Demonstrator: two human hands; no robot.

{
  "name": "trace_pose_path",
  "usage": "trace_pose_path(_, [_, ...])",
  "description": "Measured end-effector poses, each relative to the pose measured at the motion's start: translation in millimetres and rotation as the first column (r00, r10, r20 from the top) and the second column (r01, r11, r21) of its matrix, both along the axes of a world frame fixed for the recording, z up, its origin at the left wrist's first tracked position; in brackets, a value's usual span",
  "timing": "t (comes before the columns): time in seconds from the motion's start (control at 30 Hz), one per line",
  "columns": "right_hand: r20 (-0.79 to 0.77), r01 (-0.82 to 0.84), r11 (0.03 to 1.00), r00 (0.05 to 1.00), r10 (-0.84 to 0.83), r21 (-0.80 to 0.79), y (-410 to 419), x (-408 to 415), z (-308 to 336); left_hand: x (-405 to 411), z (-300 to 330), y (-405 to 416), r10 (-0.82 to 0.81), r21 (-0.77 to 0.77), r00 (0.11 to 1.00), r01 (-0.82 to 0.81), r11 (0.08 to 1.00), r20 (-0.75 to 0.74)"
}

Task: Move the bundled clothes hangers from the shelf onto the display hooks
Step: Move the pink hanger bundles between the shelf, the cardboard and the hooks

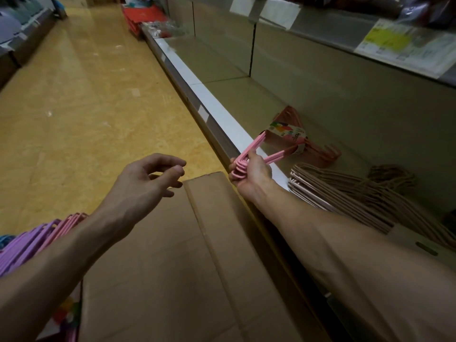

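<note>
the right hand [249,175] is clamped on the pink hanger bundle [271,150] at its hooks, bundle stretching away over the shelf [246,99]; left hand [148,176] loose, empty.

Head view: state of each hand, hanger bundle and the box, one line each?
right hand: closed on the hook end of the pink hanger bundle
pink hanger bundle: held, far end over the shelf
left hand: empty, fingers curled, over the box edge
beige hanger bundles: lying flat on the shelf
purple and pink hangers: stacked at lower left, untouched
cardboard box: flaps closed
</note>
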State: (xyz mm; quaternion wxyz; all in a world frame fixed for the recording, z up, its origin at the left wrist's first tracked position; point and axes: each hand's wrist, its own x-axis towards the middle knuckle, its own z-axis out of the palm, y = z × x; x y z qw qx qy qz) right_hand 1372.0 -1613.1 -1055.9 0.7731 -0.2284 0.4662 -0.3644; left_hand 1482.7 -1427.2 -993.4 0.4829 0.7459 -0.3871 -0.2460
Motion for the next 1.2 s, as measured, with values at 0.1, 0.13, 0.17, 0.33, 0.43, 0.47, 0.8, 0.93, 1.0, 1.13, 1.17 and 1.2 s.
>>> trace_pose_path(0.1, [-0.065,-0.068,0.996,0.996,0.064,-0.057,3,-14,-4,3,2,4,0.006,0.014,1.000,-0.006,1.000,0.014])
trace_pose_path(0.13, [-0.112,-0.108,0.991,0.989,0.099,-0.080,5,-19,-6,4,2,5,0.006,0.021,1.000,-0.006,1.000,0.018])
trace_pose_path(0.17, [-0.138,-0.137,0.986,0.983,0.123,-0.095,7,-23,-8,6,2,6,0.007,0.027,1.000,-0.007,1.000,0.022])
trace_pose_path(0.33, [-0.023,-0.186,0.979,0.983,0.185,-0.080,29,-30,-8,14,7,16,0.023,0.043,0.999,-0.024,0.999,0.040])
trace_pose_path(0.43, [0.031,-0.280,0.956,0.958,0.284,-0.089,46,-31,-10,21,11,26,0.054,0.044,0.998,-0.056,0.997,0.042])
trace_pose_path(0.47, [0.048,-0.315,0.944,0.946,0.320,-0.099,52,-31,-10,24,12,29,0.070,0.037,0.997,-0.072,0.997,0.035])
trace_pose_path(0.8, [-0.006,-0.756,0.626,0.639,0.769,-0.191,114,-43,2,58,22,56,0.274,-0.050,0.898,-0.309,0.950,-0.345])
trace_pose_path(0.93, [0.073,-0.865,0.457,0.453,0.889,-0.207,140,-37,2,69,27,63,0.287,-0.096,0.733,-0.432,0.897,-0.617])
trace_pose_path(1.0, [0.077,-0.900,0.368,0.360,0.930,-0.234,149,-34,0,76,28,67,0.274,-0.129,0.622,-0.523,0.843,-0.733])
trace_pose_path(1.13, [0.030,-0.924,0.236,0.238,0.971,-0.299,158,-28,-2,94,29,82,0.254,-0.161,0.504,-0.641,0.751,-0.825])
trace_pose_path(1.17, [0.016,-0.926,0.220,0.226,0.974,-0.308,159,-27,-1,98,28,87,0.271,-0.165,0.510,-0.655,0.737,-0.816])
trace_pose_path(1.2, [-0.003,-0.926,0.211,0.223,0.975,-0.313,161,-25,0,102,26,91,0.297,-0.167,0.513,-0.677,0.716,-0.805])
